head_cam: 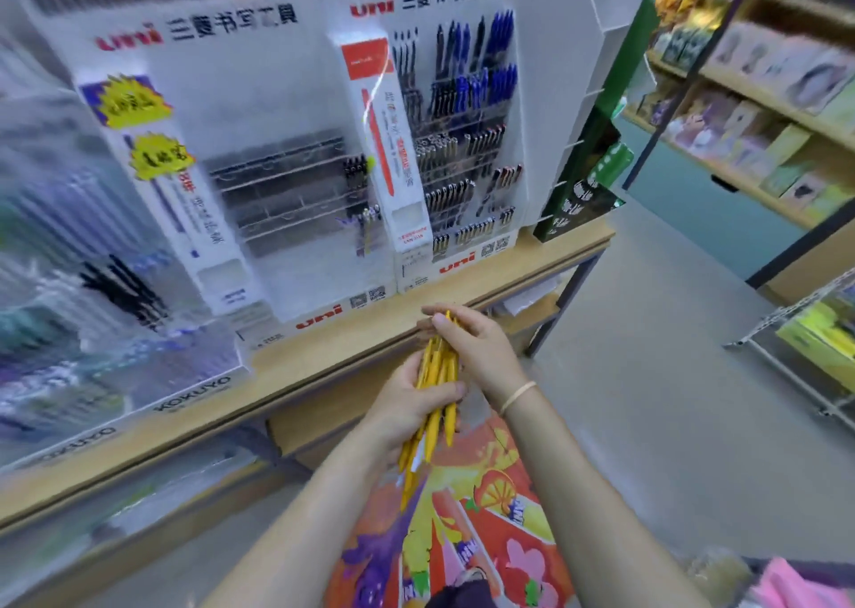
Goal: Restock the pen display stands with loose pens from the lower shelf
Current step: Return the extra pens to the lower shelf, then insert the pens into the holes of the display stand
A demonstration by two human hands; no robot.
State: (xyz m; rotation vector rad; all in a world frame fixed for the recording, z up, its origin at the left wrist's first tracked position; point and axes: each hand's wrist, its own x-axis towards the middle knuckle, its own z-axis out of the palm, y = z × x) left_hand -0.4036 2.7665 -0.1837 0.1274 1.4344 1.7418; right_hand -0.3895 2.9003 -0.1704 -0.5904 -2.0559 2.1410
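Note:
A bundle of several yellow pens (pixel 435 404) is held in front of the wooden shelf edge. My left hand (pixel 407 404) grips the bundle from below, thumb across the barrels. My right hand (pixel 472 343) holds the upper ends of the pens from above, fingers curled over them. Two white uni display stands sit on the shelf: the left stand (pixel 277 181) has mostly bare clear rows with a few pens at its right side, and the right stand (pixel 462 144) holds rows of black and blue pens.
The wooden shelf top (pixel 324 367) carries a blurred KOKUYO display (pixel 115 330) at left. A lower shelf (pixel 139 505) runs below it. A colourful printed carton (pixel 462 515) stands by my arms. More shelving (pixel 763 112) lines the aisle at right.

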